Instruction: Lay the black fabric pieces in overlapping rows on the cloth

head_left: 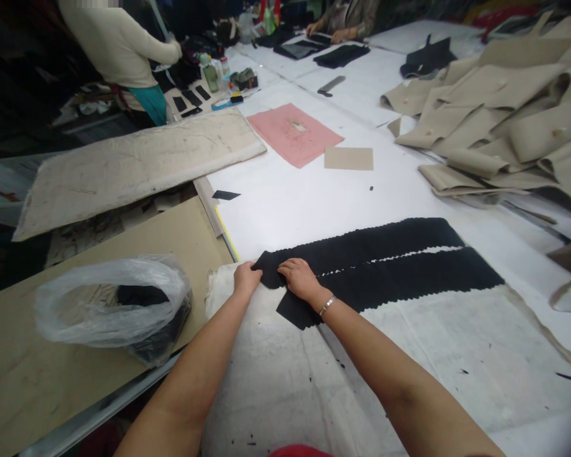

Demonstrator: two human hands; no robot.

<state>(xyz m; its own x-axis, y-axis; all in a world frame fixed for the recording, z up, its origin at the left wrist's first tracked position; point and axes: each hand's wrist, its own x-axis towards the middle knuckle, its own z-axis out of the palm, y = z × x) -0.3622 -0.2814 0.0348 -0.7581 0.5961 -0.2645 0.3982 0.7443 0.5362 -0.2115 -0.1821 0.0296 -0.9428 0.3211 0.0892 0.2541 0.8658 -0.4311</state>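
Note:
Two long rows of black pieces with jagged edges lie side by side on the table, an upper row (390,240) and a lower row (423,278), with a thin white gap between them. My left hand (247,279) pinches the left end of the upper row at its corner. Just right of it, my right hand (301,278) rests on the black pieces with fingers bent together; what its fingertips hold, if anything, is hidden. Below my right hand, a black end piece (295,311) sticks out at an angle.
A plastic bag (109,304) with dark contents sits on a board at left. Beyond are a pink sheet (295,133), a beige rectangle (349,158) and a padded board (143,168). Beige pieces (499,108) are heaped at right. Two other people stand or work at the back.

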